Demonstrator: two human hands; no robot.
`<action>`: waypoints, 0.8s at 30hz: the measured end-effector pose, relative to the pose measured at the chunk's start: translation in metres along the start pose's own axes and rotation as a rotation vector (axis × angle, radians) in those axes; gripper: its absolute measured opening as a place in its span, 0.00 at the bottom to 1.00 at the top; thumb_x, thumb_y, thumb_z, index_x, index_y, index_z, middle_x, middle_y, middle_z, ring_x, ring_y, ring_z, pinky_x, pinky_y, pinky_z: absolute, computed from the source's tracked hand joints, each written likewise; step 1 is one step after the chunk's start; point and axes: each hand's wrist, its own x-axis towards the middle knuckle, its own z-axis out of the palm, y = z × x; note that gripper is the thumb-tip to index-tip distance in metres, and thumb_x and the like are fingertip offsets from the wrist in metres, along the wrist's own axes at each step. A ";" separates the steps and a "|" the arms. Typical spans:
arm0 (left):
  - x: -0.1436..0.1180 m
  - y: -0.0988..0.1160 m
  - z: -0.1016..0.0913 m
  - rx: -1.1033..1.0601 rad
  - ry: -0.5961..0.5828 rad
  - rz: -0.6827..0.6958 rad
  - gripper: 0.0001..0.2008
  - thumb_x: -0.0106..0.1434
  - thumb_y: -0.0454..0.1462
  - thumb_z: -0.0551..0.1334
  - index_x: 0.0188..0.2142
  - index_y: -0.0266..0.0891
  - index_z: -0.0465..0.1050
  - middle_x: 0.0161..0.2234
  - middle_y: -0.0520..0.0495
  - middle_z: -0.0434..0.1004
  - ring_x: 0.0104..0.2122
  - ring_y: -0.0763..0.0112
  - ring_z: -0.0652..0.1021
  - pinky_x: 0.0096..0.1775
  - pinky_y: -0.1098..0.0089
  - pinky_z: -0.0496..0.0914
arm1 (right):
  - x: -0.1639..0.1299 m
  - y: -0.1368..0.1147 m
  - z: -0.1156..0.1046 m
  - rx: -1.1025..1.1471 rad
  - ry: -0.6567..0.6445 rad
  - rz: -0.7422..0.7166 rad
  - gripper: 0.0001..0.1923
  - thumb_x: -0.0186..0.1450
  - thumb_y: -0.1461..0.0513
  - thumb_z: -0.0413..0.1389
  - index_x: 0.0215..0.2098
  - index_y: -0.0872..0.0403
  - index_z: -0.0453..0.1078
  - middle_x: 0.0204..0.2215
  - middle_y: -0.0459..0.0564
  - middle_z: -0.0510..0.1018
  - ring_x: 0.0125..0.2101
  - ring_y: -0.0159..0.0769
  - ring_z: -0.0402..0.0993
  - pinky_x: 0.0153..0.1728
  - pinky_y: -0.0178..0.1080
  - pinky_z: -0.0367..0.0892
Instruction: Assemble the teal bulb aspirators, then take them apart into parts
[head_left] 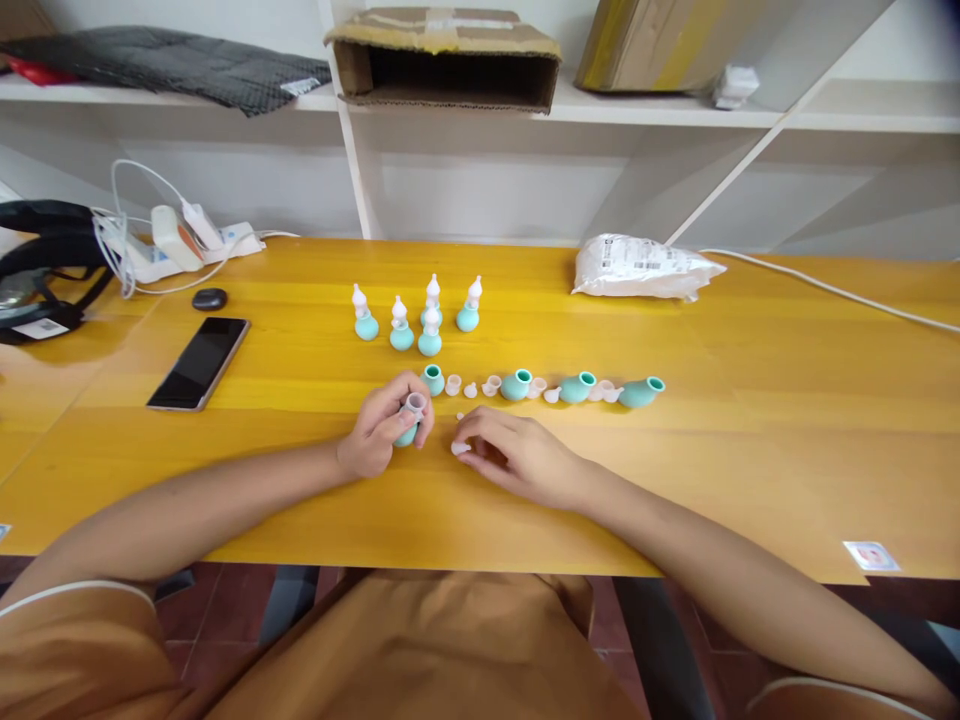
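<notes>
My left hand (pixel 379 428) grips a small teal bulb (pixel 409 434) with a clear cap fitted on its neck, resting on the yellow table (pixel 675 480). My right hand (pixel 517 455) lies on the table just to its right, fingertips pinching a small white tip (pixel 459 448). Just beyond the hands runs a row of open teal bulbs (pixel 516 385) lying among loose clear caps (pixel 453 385) and white tips. Farther back stand several assembled bulbs with white nozzles (pixel 430 332).
A black phone (pixel 199 362) and a small dark case (pixel 209 298) lie at left, beyond them a power strip with cables (pixel 176 240) and a black headset (pixel 37 260). A white plastic bag (pixel 641 267) lies at back right. A sticker (pixel 870 555) sits near the front edge.
</notes>
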 end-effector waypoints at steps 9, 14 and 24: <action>0.002 0.003 0.001 0.123 -0.114 0.004 0.14 0.83 0.50 0.55 0.48 0.42 0.65 0.33 0.51 0.76 0.30 0.70 0.71 0.36 0.67 0.65 | 0.004 0.004 0.006 -0.033 -0.083 -0.005 0.04 0.81 0.60 0.60 0.51 0.50 0.77 0.45 0.52 0.82 0.42 0.40 0.82 0.44 0.42 0.78; 0.006 0.011 0.003 0.404 -0.098 0.119 0.11 0.83 0.46 0.57 0.54 0.42 0.70 0.42 0.47 0.78 0.37 0.67 0.77 0.43 0.64 0.72 | 0.004 -0.002 -0.004 0.012 -0.004 0.025 0.11 0.79 0.56 0.63 0.56 0.51 0.74 0.38 0.48 0.77 0.33 0.36 0.76 0.34 0.39 0.73; 0.002 0.000 0.008 0.247 -0.177 -0.024 0.24 0.78 0.41 0.68 0.67 0.46 0.62 0.43 0.50 0.79 0.36 0.72 0.83 0.39 0.71 0.74 | 0.000 0.001 0.000 -0.158 0.238 -0.153 0.22 0.82 0.64 0.58 0.72 0.48 0.66 0.45 0.52 0.81 0.36 0.36 0.83 0.37 0.38 0.81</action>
